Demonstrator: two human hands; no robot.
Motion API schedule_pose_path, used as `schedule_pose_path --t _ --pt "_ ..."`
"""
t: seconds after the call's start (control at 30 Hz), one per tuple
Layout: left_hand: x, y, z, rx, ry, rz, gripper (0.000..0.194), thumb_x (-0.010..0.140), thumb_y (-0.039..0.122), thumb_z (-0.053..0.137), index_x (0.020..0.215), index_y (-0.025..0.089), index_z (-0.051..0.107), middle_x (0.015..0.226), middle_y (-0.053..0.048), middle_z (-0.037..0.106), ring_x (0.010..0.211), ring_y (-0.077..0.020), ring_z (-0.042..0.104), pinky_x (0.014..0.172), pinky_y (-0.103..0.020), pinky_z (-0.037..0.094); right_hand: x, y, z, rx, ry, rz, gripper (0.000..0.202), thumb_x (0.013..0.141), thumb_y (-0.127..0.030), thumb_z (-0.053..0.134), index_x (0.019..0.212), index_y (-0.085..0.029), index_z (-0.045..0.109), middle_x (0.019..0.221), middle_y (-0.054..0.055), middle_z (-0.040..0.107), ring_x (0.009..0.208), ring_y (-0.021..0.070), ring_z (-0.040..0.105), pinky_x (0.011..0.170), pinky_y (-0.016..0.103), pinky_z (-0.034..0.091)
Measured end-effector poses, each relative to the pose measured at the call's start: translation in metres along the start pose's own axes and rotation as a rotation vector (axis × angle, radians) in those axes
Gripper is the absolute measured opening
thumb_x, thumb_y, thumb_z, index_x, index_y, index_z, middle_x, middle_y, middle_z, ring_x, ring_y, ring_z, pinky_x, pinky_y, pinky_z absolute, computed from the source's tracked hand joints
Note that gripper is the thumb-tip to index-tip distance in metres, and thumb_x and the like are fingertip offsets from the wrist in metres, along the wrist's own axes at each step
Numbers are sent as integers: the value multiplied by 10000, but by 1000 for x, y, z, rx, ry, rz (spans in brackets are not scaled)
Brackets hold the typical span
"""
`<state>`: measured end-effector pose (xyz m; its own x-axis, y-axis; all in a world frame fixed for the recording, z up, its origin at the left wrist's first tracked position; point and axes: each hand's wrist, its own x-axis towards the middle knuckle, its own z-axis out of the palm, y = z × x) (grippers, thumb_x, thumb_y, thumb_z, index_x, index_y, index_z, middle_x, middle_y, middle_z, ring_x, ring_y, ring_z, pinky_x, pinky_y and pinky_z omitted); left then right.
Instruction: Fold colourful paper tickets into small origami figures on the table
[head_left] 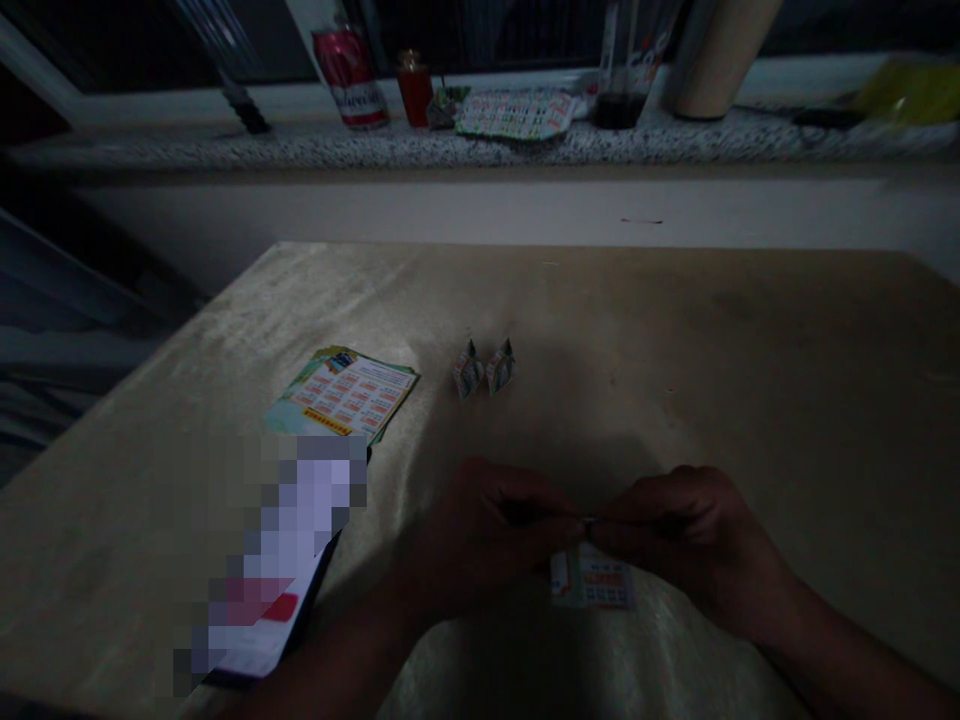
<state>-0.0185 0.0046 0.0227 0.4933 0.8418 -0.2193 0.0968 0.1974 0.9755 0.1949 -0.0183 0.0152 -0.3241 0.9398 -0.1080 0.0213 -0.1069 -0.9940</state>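
Note:
Both of my hands meet low in the view, right of the middle, with the fingertips pinched together. My left hand [502, 525] and my right hand [690, 535] grip the upper edge of a small printed paper card [600, 580], which looks like a scratch card. Its lower part, with rows of red print, shows beneath the fingers; the pinched edge is mostly hidden. Beyond the hands stand two small folded paper pieces [484, 370] with similar print, side by side. A fanned stack of printed cards [349, 390] lies to the left.
A lit phone [285, 570], its screen blurred out, rests on the table [750, 330] by my left forearm. On the stone windowsill [300, 150] behind are a red can [351, 80], a red bottle [415, 90], a crumpled printed packet [517, 115] and a clear cup [626, 75].

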Motion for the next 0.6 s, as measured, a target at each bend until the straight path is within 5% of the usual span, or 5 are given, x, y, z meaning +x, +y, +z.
schedule_pose_path --t 0.6 --pt "0 -5 5 49 -4 59 72 785 187 719 736 135 720 627 24 594 587 -81 489 541 -186 376 0 -1 3 19 -15 -3 28 783 -215 818 780 -220 845 604 10 720 518 87 602 469 159 449"
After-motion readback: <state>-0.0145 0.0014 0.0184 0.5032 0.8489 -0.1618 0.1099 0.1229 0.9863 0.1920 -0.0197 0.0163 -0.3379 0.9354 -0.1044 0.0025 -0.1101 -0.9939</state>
